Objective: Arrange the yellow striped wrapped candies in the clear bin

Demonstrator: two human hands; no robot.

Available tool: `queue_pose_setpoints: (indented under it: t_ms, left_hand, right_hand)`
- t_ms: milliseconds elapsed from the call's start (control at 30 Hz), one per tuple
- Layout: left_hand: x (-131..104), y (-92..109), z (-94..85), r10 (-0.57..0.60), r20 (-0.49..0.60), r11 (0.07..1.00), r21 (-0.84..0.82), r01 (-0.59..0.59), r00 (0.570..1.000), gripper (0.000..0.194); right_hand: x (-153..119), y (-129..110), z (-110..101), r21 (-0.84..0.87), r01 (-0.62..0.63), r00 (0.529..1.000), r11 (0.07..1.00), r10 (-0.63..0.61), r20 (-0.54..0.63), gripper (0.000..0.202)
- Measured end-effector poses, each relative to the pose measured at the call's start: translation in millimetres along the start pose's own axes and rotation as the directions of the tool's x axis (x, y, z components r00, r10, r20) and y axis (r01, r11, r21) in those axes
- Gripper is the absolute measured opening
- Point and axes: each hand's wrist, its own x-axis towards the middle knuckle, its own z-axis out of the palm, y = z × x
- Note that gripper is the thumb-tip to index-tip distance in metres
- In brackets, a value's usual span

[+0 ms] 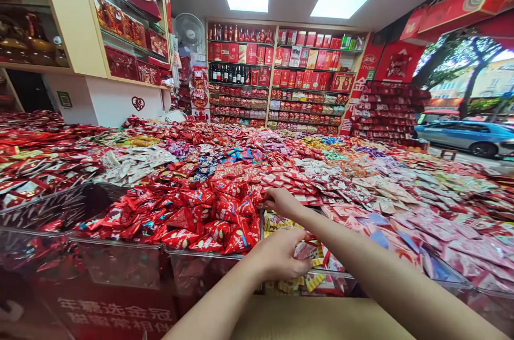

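My left hand [281, 255] is over the bin of yellow and white wrapped sweets [281, 220], its fingers curled around a pink and white packet [305, 250]. Farther forward, my right hand [281, 202] reaches across above the left one, at the edge between the red packets and the yellow ones. Its fingers are bent down and their tips touch or nearly touch the red packets; whether anything is between them is too small to tell. A heap of shiny red packets [227, 209] lies just left of both hands.
Clear plastic bin walls [120, 242] run along the front. A cardboard surface [321, 316] lies below my forearms. Pink packets [441, 222] fill the right side. Shelves of red boxes [309, 59] stand at the back, and a blue car [461, 135] is outside.
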Motion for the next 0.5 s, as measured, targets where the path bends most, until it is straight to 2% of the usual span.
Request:
queue_pose_setpoints:
  t_ms: [200, 267, 333, 400, 467, 500]
  left_hand:
    - [-2, -4, 0.8, -0.042, 0.011, 0.999, -0.018, 0.042, 0.999, 0.019]
    - [-3, -3, -0.4, -0.072, 0.022, 0.997, -0.037, 0.073, 0.997, 0.022]
    - [-4, -2, -1.2, -0.105, 0.03, 0.991, -0.074, 0.107, 0.994, 0.025]
    - [-5, -2, -1.3, -0.136, 0.025, 0.983, -0.12, 0.138, 0.99, 0.026]
    - [-5, -2, -1.1, -0.152, 0.006, 0.972, -0.178, 0.15, 0.988, 0.027]
    - [-5, -2, -1.3, -0.153, -0.003, 0.965, -0.215, 0.149, 0.988, 0.028]
  right_hand:
    - [-1, 6, 3, 0.169, -0.076, 0.997, 0.983, 0.069, 0.045, 0.008]
    - [-1, 5, -4, 0.23, -0.097, 0.995, 0.968, 0.098, 0.007, 0.01]
    - [-10, 3, -21, 0.318, -0.111, 0.989, 0.942, 0.136, -0.058, 0.013]
    - [-37, 2, -48, 0.419, -0.121, 0.978, 0.9, 0.179, -0.103, 0.019]
    - [-83, 6, -78, 0.461, -0.128, 0.962, 0.878, 0.223, -0.159, 0.025]
    - [-112, 10, -91, 0.43, -0.15, 0.945, 0.89, 0.257, -0.203, 0.026]
